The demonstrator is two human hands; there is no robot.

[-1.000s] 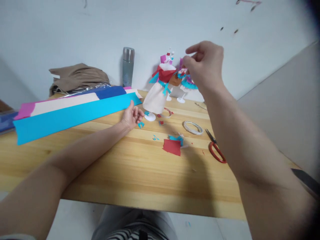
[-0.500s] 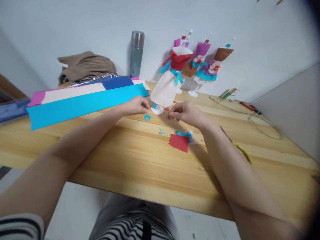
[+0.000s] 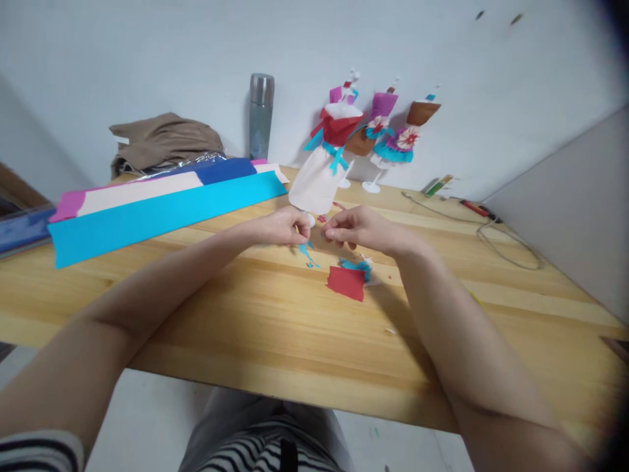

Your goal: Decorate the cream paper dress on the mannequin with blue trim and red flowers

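Observation:
My left hand (image 3: 289,226) is closed in a pinch on a small cut piece of blue paper (image 3: 304,250), which hangs below the fingertips. Just across from it, my right hand (image 3: 361,229) pinches something tiny at its fingertips, too small to make out. Behind both hands stands a miniature dress form in a paper dress, with a red top (image 3: 343,128), a blue bow (image 3: 337,158) and a pale skirt (image 3: 314,181). Its white base is partly hidden by my left hand. Nearer me lie a red paper piece (image 3: 346,283) and crumpled blue paper (image 3: 362,267).
Long blue crepe paper (image 3: 167,216) and other coloured sheets lie at left, before a brown cloth (image 3: 167,141). A flask (image 3: 261,118) and more dressed forms (image 3: 409,137) stand by the wall. A cable (image 3: 491,242) lies right; my right forearm mostly hides yellow-handled scissors (image 3: 476,297).
My left hand has moved right with the blue piece, over the loose blue scraps and closer to my right hand. The whole view has shifted slightly.

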